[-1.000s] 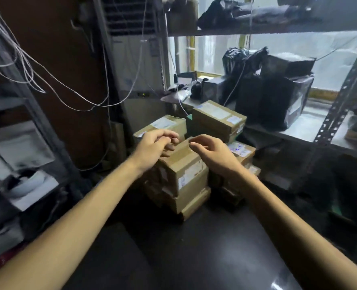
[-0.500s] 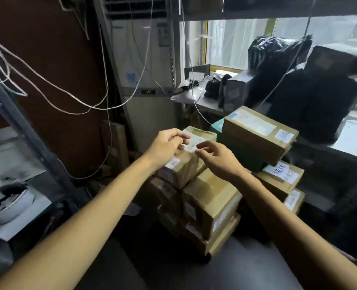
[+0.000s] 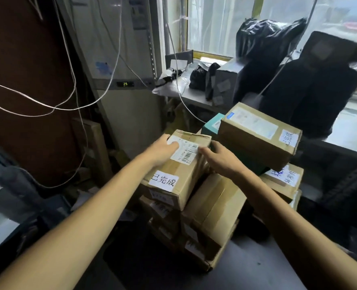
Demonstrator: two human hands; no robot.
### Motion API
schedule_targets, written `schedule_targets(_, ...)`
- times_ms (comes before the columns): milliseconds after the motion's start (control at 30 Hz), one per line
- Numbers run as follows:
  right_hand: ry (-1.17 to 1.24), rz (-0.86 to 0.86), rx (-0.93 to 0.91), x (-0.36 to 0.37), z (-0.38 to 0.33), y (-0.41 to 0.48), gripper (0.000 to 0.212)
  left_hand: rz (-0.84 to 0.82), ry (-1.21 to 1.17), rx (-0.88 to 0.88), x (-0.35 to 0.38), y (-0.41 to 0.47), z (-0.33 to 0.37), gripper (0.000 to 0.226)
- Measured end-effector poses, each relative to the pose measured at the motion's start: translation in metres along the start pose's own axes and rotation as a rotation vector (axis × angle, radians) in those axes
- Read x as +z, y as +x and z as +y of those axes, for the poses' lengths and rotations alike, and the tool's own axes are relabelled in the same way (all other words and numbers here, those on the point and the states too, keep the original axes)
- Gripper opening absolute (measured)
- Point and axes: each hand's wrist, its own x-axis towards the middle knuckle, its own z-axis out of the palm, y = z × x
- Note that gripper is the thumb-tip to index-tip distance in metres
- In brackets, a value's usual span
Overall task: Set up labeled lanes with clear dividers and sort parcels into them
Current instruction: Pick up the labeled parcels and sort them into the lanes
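Boxes of brown cardboard, at least seven as we count them, stand in three tight stacks on the dark counter [image 3: 173,273], and there is one teal box [image 3: 212,123]. Two white stickers [image 3: 164,181] carry the same printed characters.

The top box [image 3: 186,174] of the left stack is under our hands. Our left hand [image 3: 163,152] rests on its top, with the fingers nearly flat on the barcode label [image 3: 186,152]. Our right hand [image 3: 220,159] grips its right upper edge, thumb on top and fingers bent over the side.

This box touches the middle stack, and the tall right box [image 3: 257,135] is just beside it. Open room shows toward us, over the counter.
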Motion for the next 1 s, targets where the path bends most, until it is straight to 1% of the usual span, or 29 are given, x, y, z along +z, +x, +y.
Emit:
schedule_targets(67, 0.041, -0.032, 0.005, 0.004, -0.002, 0.0, 0.063, -0.08, -0.014, -0.037, -0.002, 0.003, 0.001, 0.028)
schedule_targets(167, 0.137, -0.055, -0.002, 0.003, -0.007, -0.001, 0.058, -0.156, 0.013, -0.02, -0.009, 0.009, 0.007, 0.035)
schedule_targets(233, 0.289, -0.122, 0.002, 0.001, -0.013, -0.003, 0.056, -0.193, -0.012, 0.004, -0.01, 0.012, 0.011, 0.036)
schedule_targets(300, 0.399, -0.155, 0.018, 0.001, -0.02, -0.005, 0.062, -0.196, -0.061, 0.029, -0.012, 0.013, 0.014, 0.029)
schedule_targets(367, 0.419, -0.124, 0.023, -0.001, -0.025, -0.007, 0.072, -0.188, -0.081, 0.048, -0.014, 0.015, 0.018, 0.034)
schedule_targets(433, 0.447, -0.058, -0.004, -0.004, -0.027, -0.009, 0.071, -0.198, -0.126, 0.105, -0.018, 0.017, 0.024, 0.038)
schedule_targets(500, 0.5, 0.03, -0.05, -0.01, -0.028, -0.013, 0.063, -0.196, -0.218, 0.168, -0.021, 0.016, 0.032, 0.035)
schedule_targets(600, 0.596, 0.147, -0.118, -0.02, -0.025, -0.022, 0.051, -0.145, -0.307, 0.169, -0.02, 0.014, 0.045, 0.04)
schedule_targets(667, 0.671, 0.225, -0.142, -0.029, -0.02, -0.031, 0.055, -0.161, -0.378, 0.217, -0.014, 0.01, 0.055, 0.045)
schedule_targets(733, 0.713, 0.308, -0.158, -0.038, -0.014, -0.044, 0.055, -0.222, -0.481, 0.246, -0.005, 0.005, 0.066, 0.05)
schedule_targets(800, 0.728, 0.412, -0.158, -0.047, -0.003, -0.058, 0.049, -0.305, -0.552, 0.272, 0.007, -0.005, 0.077, 0.049)
schedule_targets(833, 0.736, 0.468, -0.146, -0.051, 0.003, -0.066, 0.05, -0.349, -0.583, 0.28, 0.015, -0.01, 0.084, 0.047)
schedule_targets(933, 0.711, 0.628, -0.102, -0.062, 0.023, -0.093, 0.053, -0.515, -0.711, 0.26, 0.042, -0.027, 0.1, 0.043)
schedule_targets(1000, 0.724, 0.711, -0.102, -0.071, 0.039, -0.116, 0.048, -0.568, -0.732, 0.248, 0.063, -0.042, 0.114, 0.045)
